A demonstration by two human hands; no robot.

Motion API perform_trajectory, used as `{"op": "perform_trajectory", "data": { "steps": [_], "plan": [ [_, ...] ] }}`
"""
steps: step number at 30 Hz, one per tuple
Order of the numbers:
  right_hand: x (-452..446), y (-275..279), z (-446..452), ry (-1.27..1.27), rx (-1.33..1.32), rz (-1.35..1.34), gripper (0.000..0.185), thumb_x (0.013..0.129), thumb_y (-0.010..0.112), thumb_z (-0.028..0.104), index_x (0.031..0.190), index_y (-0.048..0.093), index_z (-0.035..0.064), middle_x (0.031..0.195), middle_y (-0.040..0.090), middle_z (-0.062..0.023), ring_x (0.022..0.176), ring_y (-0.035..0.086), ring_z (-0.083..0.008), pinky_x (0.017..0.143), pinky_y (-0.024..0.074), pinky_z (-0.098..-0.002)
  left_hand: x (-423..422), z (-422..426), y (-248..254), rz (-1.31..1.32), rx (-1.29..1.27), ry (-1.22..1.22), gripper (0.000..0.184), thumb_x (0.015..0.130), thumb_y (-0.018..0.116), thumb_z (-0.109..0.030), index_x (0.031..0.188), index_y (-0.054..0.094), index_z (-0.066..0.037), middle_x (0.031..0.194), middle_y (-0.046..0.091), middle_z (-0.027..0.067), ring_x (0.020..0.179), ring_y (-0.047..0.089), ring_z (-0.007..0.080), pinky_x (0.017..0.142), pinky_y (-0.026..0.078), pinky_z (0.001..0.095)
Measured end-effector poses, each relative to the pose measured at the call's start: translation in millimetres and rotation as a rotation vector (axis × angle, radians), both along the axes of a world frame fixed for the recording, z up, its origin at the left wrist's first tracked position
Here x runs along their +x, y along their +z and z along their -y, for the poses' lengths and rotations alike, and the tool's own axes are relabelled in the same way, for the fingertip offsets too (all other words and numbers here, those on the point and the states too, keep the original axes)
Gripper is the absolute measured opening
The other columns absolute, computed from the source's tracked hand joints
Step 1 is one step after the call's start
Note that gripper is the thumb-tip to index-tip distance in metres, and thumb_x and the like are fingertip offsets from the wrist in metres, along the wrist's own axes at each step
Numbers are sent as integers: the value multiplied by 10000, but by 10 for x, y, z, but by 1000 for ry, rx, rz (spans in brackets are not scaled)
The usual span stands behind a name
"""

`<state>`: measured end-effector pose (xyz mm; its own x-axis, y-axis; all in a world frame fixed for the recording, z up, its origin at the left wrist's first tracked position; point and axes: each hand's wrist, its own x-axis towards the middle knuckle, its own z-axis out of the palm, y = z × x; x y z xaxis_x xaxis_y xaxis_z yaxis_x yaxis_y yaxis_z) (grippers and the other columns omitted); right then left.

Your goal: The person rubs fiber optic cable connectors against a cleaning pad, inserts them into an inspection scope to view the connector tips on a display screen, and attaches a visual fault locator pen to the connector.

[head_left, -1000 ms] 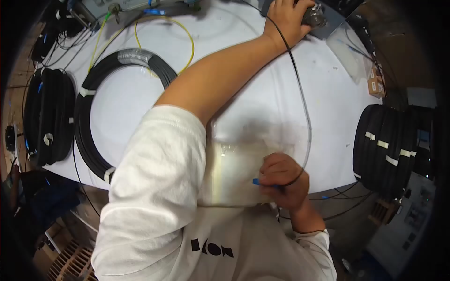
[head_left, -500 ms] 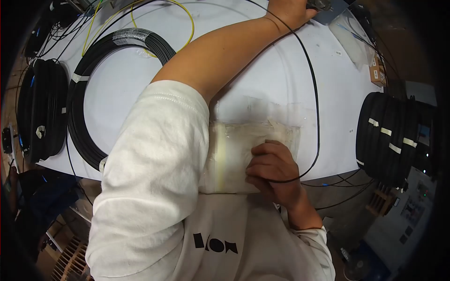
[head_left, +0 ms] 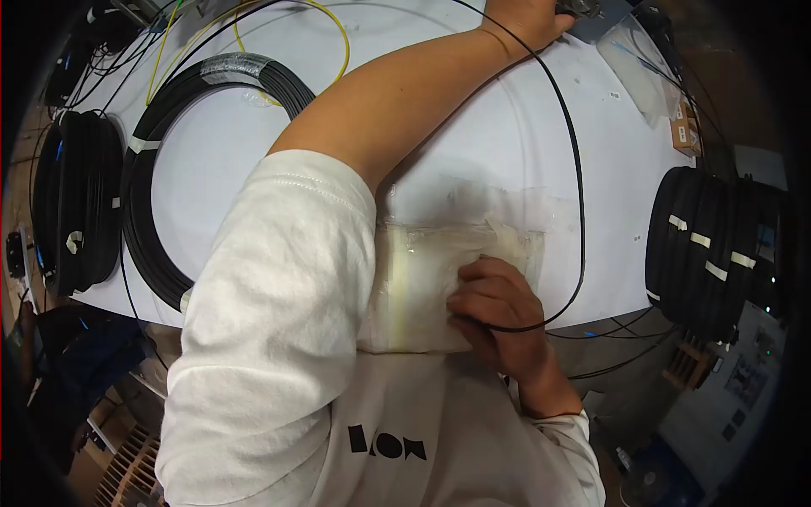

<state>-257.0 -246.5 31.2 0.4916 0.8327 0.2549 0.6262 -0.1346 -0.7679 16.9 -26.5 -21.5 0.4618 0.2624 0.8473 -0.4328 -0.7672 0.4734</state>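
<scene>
In the head view, the right hand [head_left: 498,306] is hanging at 4 o'clock from the middle, its fingers curling closed on a black cable [head_left: 581,194]. The cable is looping out through 3 and 2 o'clock and crossing the left wrist before leaving at the top edge. Beneath the right hand, toward 6 o'clock, a translucent sheet [head_left: 422,291] with a pale yellow strip is covering the near side of the white desk [head_left: 617,194]; whether the fingers are touching it is hard to tell.

The left arm is stretching across to 1 o'clock, where the left hand [head_left: 525,24] is reaching out of frame, so its grip cannot be told; a grey device [head_left: 593,30] is standing just beside its thumb.

At 10 o'clock a large ring of black cable [head_left: 142,220] is lying on the desk, with a stacked coil [head_left: 80,203] at 9. Another coil [head_left: 705,270], bearing pale tape pieces, is sitting at 3. A clear bag [head_left: 635,76] and a small brown box [head_left: 684,131] are lying near 2 o'clock.
</scene>
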Motion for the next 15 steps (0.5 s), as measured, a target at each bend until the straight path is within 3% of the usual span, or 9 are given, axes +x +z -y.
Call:
{"op": "perform_trajectory", "data": {
  "steps": [15],
  "plan": [
    [18, 21, -7, -12, -29, 43, 373, 744, 897, 89, 1066, 710, 99, 977, 681, -64, 1066, 664, -294, 950, 569, -477, -40, 17, 32, -1, 2, 8, 696, 707, 863, -108, 1336, 564, -111, 1277, 528, 143, 1183, 529, 372, 1023, 444, 470]
  ]
}}
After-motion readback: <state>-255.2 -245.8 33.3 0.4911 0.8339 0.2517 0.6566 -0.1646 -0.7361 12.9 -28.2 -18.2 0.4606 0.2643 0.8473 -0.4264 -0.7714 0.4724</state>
